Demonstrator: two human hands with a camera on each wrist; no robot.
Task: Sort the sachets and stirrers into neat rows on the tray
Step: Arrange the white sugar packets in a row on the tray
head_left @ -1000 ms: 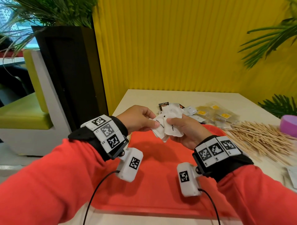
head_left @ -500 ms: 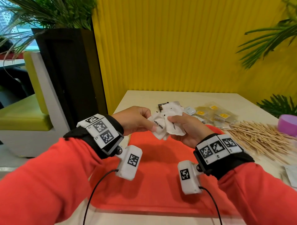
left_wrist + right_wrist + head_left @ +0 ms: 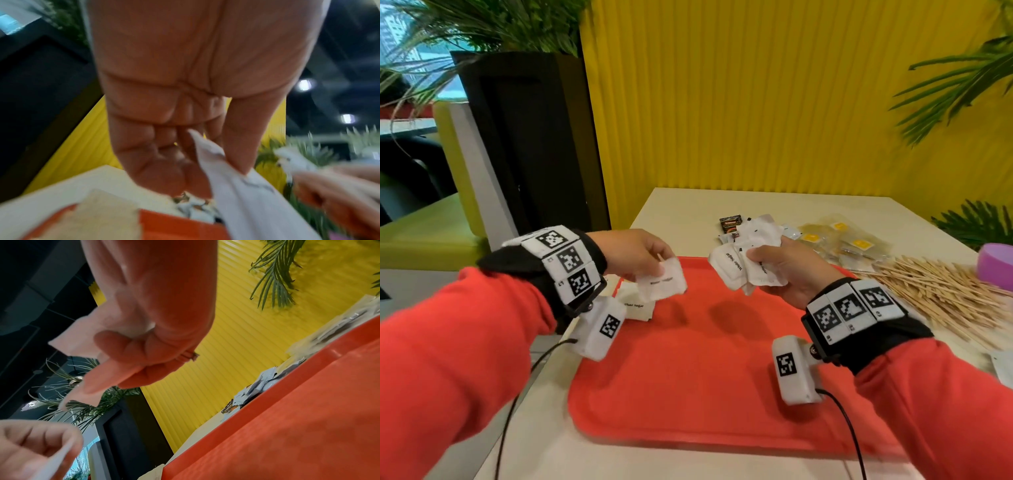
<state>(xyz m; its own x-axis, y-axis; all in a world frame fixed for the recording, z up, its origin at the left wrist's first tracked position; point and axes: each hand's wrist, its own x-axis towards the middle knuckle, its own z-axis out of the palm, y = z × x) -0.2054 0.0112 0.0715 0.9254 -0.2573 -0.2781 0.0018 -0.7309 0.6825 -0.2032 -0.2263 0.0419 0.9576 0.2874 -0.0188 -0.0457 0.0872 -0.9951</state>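
My left hand pinches one white sugar sachet above the far left corner of the red tray; the left wrist view shows that sachet between thumb and fingers. My right hand grips a bunch of white sugar sachets above the tray's far edge, and its curled fingers hold the white paper. Another white sachet lies on the tray's left far corner, partly hidden by my left wrist. A heap of wooden stirrers lies on the table right of the tray.
Beyond the tray lie more white sachets, a dark sachet and clear packets with yellow labels. A purple container stands at the right edge. The cream table ends at a yellow wall; a black planter stands left.
My left hand has pulled one sachet away from the bunch and moved left and down toward the tray's left corner. The right hand keeps the rest and shifted slightly right.
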